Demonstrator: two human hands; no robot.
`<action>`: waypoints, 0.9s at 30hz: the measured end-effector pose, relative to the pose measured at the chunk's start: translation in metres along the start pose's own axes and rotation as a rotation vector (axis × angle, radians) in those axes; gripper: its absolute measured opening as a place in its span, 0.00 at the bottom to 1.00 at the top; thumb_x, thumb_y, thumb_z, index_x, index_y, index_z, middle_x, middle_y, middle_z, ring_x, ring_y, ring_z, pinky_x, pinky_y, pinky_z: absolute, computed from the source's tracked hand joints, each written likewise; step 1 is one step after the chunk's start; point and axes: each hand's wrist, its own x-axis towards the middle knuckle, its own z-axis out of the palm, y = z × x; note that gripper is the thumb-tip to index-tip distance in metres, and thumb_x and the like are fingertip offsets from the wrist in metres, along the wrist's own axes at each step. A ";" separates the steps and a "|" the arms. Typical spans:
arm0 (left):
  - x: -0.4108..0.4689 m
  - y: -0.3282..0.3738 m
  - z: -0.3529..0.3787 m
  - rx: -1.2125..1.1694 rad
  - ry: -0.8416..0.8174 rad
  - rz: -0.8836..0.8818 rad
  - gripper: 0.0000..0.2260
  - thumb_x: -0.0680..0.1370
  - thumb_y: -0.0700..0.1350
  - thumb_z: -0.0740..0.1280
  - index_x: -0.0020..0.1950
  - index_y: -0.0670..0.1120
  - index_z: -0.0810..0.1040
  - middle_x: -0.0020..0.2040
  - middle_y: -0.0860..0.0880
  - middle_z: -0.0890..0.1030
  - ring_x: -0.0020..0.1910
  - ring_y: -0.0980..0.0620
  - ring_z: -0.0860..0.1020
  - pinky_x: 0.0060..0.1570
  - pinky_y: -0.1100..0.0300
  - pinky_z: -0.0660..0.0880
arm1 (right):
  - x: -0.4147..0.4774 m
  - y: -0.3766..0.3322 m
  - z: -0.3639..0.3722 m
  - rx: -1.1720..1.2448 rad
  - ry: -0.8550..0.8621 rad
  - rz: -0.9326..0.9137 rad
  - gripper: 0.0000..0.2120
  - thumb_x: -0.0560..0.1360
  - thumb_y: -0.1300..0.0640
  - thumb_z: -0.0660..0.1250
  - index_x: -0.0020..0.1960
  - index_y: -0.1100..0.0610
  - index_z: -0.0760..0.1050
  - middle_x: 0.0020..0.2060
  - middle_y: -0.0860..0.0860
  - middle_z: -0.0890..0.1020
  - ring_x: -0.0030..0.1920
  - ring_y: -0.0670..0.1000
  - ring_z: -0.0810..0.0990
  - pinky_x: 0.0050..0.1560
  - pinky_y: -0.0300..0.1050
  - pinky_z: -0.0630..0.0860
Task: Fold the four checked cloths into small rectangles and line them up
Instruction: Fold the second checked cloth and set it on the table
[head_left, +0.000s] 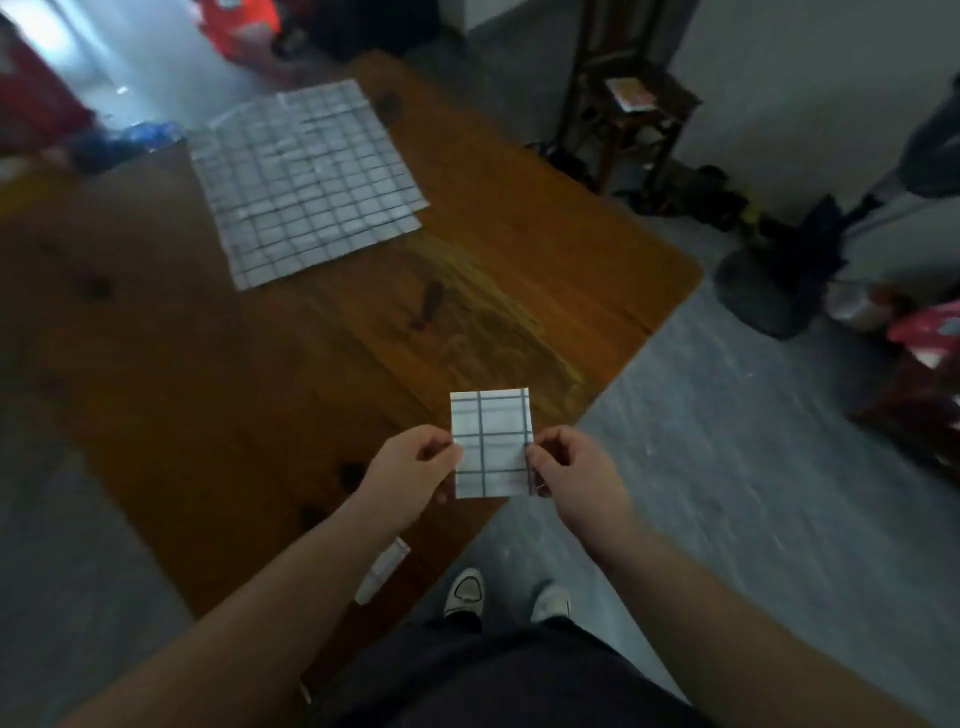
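Left hand (415, 462) and right hand (566, 467) pinch opposite edges of a small folded white checked cloth (491, 441); spread grey checked cloths (306, 182) lie at eleven o'clock on a brown wooden table (493, 234).

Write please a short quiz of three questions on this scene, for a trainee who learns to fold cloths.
1. True or false: the small folded white cloth with dark checks lies flat on the brown wooden table.
2. The left hand and the right hand each: A) pinch a side edge of that cloth; B) press on the table; C) hang idle.
3. Fill in: the unfolded checked cloths lie at the table's ___ end (near or far).
Key: 1 false, it is held up; 2 A; 3 far.
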 end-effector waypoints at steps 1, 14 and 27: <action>0.006 -0.005 -0.003 -0.019 0.033 -0.031 0.05 0.81 0.48 0.66 0.55 0.51 0.79 0.45 0.51 0.83 0.44 0.52 0.82 0.47 0.56 0.81 | 0.013 -0.002 0.007 -0.052 -0.039 -0.004 0.03 0.81 0.54 0.66 0.52 0.51 0.78 0.45 0.47 0.83 0.45 0.48 0.82 0.41 0.40 0.78; 0.060 -0.062 0.035 -0.161 0.383 -0.482 0.07 0.81 0.49 0.67 0.57 0.51 0.78 0.48 0.53 0.79 0.45 0.57 0.77 0.38 0.63 0.73 | 0.137 0.019 0.069 -0.452 -0.526 -0.116 0.04 0.80 0.55 0.66 0.54 0.48 0.72 0.48 0.44 0.78 0.50 0.46 0.77 0.48 0.44 0.76; 0.061 -0.060 0.054 -0.016 0.506 -0.536 0.02 0.80 0.50 0.65 0.50 0.55 0.73 0.45 0.53 0.77 0.44 0.54 0.78 0.47 0.51 0.81 | 0.153 0.009 0.076 -0.828 -0.692 -0.425 0.03 0.80 0.51 0.63 0.53 0.47 0.75 0.47 0.43 0.76 0.46 0.43 0.76 0.45 0.42 0.77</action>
